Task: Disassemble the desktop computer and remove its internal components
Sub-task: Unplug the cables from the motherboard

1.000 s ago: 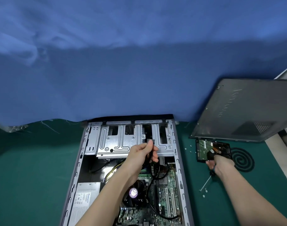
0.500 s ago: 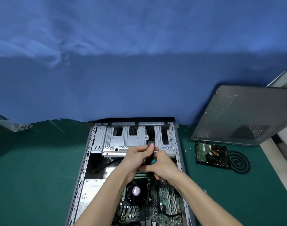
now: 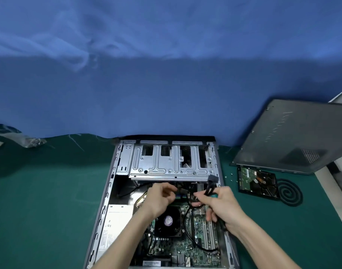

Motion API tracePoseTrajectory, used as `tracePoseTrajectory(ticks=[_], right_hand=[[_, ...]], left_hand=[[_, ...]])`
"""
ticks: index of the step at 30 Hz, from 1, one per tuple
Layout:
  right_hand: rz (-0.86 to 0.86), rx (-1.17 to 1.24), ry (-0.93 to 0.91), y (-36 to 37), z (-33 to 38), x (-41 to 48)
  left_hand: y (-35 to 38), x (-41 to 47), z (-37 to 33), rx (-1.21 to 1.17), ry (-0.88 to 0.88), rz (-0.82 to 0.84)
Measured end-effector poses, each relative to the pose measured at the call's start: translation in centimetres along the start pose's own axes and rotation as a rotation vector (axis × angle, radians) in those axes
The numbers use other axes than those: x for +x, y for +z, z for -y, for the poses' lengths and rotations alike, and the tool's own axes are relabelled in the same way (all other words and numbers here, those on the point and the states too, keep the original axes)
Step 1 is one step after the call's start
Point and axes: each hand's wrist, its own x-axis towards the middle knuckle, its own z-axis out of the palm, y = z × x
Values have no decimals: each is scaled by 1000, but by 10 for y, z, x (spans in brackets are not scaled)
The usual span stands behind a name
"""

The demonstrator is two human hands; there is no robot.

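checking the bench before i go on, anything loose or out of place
Yes. A few small screws lie loose on the green mat between the case and the hard drive, easy to lose. The drive lies circuit board up, close against the foot of the leaning side panel.

Two bare forearms (uncovered to the frame edge), slim wrists, left hand (image 3: 160, 199), right hand (image 3: 224, 206)

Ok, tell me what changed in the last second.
The right hand left the hard drive on the green mat, came into the computer case and now grips the black cable below its connector. The left hand drew back from the drive cage. Hard drive, side panel and case stayed put.
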Motion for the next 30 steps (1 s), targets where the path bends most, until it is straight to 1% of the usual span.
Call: tracePoseTrajectory(ticks=[2, 5, 7, 11, 16, 19, 24, 27, 30], right_hand=[[-18, 68, 22, -2, -1, -2], [-10, 126, 65, -2, -4, -6], [-14, 139, 90, -5, -5, -9], [-19, 138, 129, -15, -6, -12], [-146, 219, 108, -26, 0, -8], [-201, 218, 99, -29, 5, -7], [-199, 228, 55, -40, 8, -8], [-241, 205, 18, -47, 6, -5], [-258, 172, 3, -48, 5, -1]], left_hand=[[9, 0, 5, 131, 46, 67], [23, -2, 8, 167, 87, 152], [30, -1, 11, 297, 167, 115], [32, -2, 20, 438, 302, 4], [24, -6, 35, 588, 385, -107], [20, -10, 41, 647, 411, -127], [12, -16, 55, 713, 533, -151], [9, -20, 57, 757, 568, -156], [11, -28, 45, 808, 720, -169]])
